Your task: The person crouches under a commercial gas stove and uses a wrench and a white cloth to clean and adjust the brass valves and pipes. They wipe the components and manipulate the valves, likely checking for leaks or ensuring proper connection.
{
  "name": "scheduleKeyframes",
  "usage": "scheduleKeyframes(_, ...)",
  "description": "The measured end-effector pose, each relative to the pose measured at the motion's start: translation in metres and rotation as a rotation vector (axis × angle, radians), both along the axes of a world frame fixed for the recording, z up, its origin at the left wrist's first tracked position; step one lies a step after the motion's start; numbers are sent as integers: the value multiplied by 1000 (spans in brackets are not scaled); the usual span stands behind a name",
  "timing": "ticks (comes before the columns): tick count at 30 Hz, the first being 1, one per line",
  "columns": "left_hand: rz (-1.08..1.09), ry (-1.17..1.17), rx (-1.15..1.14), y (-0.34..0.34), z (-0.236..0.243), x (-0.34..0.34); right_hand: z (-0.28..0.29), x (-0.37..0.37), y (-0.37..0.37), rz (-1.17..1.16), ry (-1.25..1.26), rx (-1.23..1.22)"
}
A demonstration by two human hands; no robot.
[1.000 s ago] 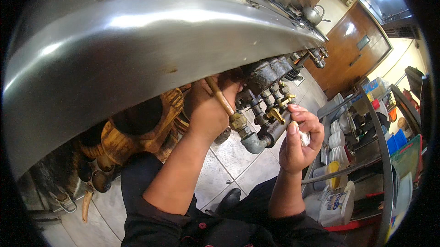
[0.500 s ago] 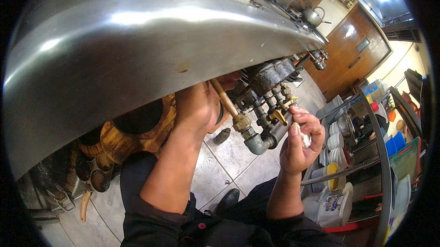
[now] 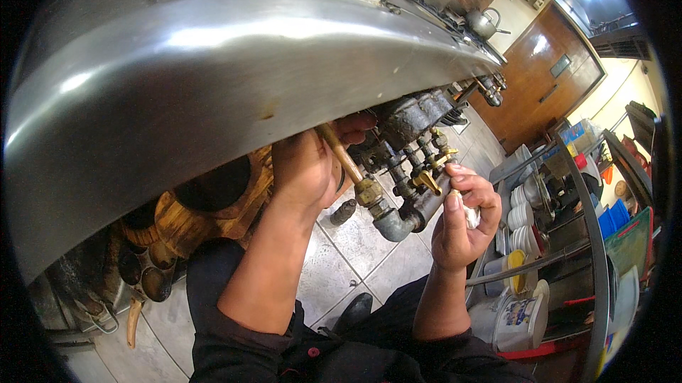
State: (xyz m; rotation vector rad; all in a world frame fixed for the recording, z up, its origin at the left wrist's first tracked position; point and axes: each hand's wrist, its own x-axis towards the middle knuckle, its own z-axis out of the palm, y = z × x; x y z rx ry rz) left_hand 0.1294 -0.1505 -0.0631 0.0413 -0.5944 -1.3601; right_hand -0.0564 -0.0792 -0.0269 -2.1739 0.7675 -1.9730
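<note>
My left hand [image 3: 304,170] reaches under the steel front of a stove [image 3: 234,78]. It lies behind a brass-coloured pipe [image 3: 344,156], some fingers showing on its far side; the stove edge and pipe hide the rest, so its grip is unclear. My right hand [image 3: 465,223] is closed around a white crumpled wad [image 3: 471,217], perhaps cloth or paper. Its fingertips are beside a brass valve lever [image 3: 428,183], one of several valves on a dark gas pipe [image 3: 430,205]. A grey elbow fitting [image 3: 395,225] joins the two pipes.
A dark cast metal part [image 3: 415,117] hangs under the stove edge. Below left is a wooden block with round dark openings [image 3: 188,223]. On the right, a metal rack [image 3: 597,262] holds bowls and tubs. A small dark cylinder [image 3: 343,212] stands on the tiled floor [image 3: 362,241].
My view has shifted slightly. Both hands keep nearly the same places, the left by the brass-coloured pipe and the right by the valves with the white wad.
</note>
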Motion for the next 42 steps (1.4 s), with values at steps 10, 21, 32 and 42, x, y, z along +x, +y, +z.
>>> scheduleKeyframes(10, -17, -11, -72, -2, -6, 0, 2, 1, 1, 13, -4, 5)
scheduleKeyframes(21, -120, -65, -143, 2, -7, 3, 3, 0, 1, -16, 25, 1)
scheduleKeyframes(32, -269, 42, -206, 5, -8, 0, 3, -2, 0, -12, 22, -3)
scheduleKeyframes(42, -86, -57, -202, 1, -7, 4, 3, -1, 1, -8, 27, 8)
